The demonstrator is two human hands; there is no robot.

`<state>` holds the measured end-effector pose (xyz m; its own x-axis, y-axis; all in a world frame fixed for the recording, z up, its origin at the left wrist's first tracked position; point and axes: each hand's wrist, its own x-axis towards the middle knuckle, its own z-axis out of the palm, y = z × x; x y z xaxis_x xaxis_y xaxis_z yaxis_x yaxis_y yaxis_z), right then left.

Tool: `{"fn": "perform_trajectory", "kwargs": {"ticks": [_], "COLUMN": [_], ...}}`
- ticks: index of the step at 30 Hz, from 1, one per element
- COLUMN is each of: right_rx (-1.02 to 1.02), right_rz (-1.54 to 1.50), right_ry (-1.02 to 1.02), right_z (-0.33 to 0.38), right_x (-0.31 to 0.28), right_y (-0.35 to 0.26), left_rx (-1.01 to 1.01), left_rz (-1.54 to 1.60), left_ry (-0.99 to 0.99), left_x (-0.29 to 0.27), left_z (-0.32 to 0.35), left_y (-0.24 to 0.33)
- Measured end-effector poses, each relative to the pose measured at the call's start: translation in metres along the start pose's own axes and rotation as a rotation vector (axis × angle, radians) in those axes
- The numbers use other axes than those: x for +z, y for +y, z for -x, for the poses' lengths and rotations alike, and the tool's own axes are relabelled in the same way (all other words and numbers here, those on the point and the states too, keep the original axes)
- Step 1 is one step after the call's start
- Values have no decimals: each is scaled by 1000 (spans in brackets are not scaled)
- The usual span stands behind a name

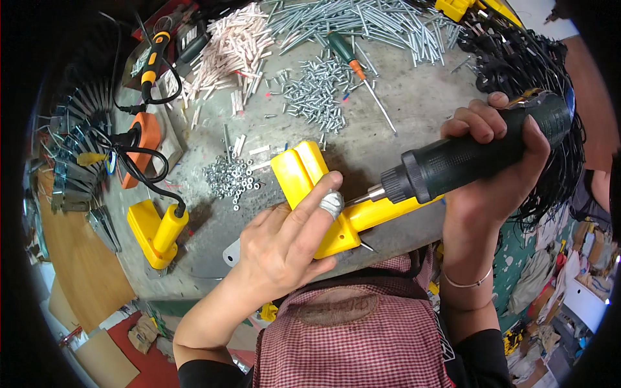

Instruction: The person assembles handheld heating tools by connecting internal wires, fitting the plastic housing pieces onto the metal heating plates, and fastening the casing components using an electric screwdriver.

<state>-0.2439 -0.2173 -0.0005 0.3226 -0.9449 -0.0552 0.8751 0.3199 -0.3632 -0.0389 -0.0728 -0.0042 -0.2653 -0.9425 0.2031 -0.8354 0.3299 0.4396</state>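
My left hand (284, 242) grips a yellow plastic tool body (299, 173) with a straight handle, near the front edge of the bench; a finger of this hand is wrapped in grey tape. My right hand (495, 152) is wrapped round a dark green electric screwdriver (462, 161), held tilted with its bit pointing left at the yellow body. The tip of the bit lies behind my left fingers, so its contact with a screw cannot be made out. A thin metal pin (367, 246) sticks out below the yellow body.
Small screws (317, 94), nuts (231, 178), long bolts (381, 26) and pale sticks (236, 42) lie in piles. A green-orange screwdriver (349, 58) rests behind. Left stand a corded yellow tool (157, 236), an orange power strip (142, 149) and metal blades (71, 155); black cords (517, 58) heap right.
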Motion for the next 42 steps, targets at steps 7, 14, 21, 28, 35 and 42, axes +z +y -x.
{"fn": "perform_trajectory", "kwargs": {"ticks": [7, 14, 21, 28, 35, 42], "right_rx": [-16, 0, 37, 8, 47, 78], "right_rz": [51, 74, 62, 137, 32, -66], "right_ry": [5, -123, -143, -127, -123, -121], "right_z": [3, -2, -2, 0, -2, -2], "right_x": [0, -11, -11, -16, -17, -15], "right_y": [6, 1, 0, 1, 3, 7], "left_rx": [-55, -349, -323, -412, -410, -377], "left_rz": [122, -484, -665, 148, 220, 260], "left_ry": [27, 10, -109, 318, 524, 557], "left_x": [-11, -39, -39, -16, 15, 19], "left_z": [6, 48, 32, 45, 52, 52], "left_y": [-2, -25, -27, -5, 0, -1]}}
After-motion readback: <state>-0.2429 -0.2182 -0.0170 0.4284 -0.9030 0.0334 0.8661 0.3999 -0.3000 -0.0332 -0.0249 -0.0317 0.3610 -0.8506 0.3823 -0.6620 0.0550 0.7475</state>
